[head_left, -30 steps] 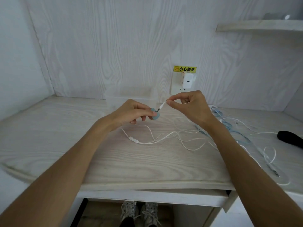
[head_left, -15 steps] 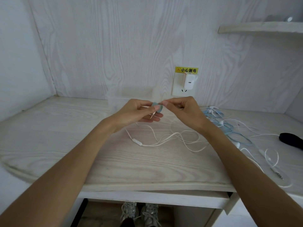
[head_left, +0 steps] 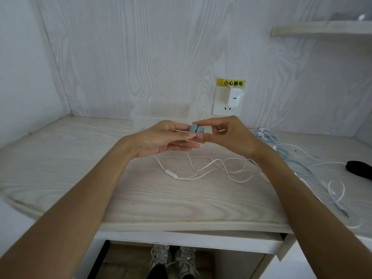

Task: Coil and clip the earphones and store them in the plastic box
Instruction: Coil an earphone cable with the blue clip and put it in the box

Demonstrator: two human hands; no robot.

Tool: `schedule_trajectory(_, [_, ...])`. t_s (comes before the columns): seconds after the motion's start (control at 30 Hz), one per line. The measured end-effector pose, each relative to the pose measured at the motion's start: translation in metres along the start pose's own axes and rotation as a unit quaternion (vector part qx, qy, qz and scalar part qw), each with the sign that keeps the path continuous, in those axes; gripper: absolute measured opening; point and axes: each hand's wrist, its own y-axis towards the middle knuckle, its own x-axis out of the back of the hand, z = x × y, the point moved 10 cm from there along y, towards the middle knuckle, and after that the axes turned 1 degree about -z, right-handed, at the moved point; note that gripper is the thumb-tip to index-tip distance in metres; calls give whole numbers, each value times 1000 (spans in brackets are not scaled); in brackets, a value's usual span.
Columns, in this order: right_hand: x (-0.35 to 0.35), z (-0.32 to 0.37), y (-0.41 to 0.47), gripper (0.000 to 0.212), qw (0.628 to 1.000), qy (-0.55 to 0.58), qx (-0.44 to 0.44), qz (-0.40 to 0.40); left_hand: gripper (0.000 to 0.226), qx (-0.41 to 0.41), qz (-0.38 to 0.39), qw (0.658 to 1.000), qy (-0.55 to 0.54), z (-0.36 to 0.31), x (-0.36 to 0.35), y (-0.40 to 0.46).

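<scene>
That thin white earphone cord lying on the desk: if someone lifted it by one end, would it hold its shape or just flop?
The white earphone cord would probably flop: it already lies in loose, wandering loops on the desk. It looks very light, being so thin. It may well snag, since its loops cross one another and run toward the blue cord beside it.

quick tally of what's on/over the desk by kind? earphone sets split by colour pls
White earphones: 2 (one under the hands, one at right)
Blue earphones: 1
Blue-grey clip: 1, held between both hands
Clear plastic box: 1
Black object: 1
Total: 6
</scene>
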Motion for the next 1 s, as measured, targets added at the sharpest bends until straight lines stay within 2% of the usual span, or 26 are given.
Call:
schedule_trajectory(0.17, [1,-1,-3,25,1000,-8,-18,19,27,23,50,998,-17,1,-9,-4])
schedule_trajectory(0.33, [6,-8,-1,15,999,-14,-30,2,26,33,17,999,1,4,-4,0])
schedule_trajectory(0.47, [4,-6,0,20,999,-24,-23,4,31,12,-9,999,31,1,-4,2])
schedule_trajectory(0.63, [3,3,-4,27,999,-10,-26,21,21,-11,-28,996,82,-1,2,0])
schedule_trajectory(0.8, [8,3,-6,28,992,108,-57,35,35,18,6,997,69,3,-3,-1])
schedule_trajectory(1.0, [8,-7,-4,22,991,100,-84,-1,31,23,48,997,60,2,-19,-4])
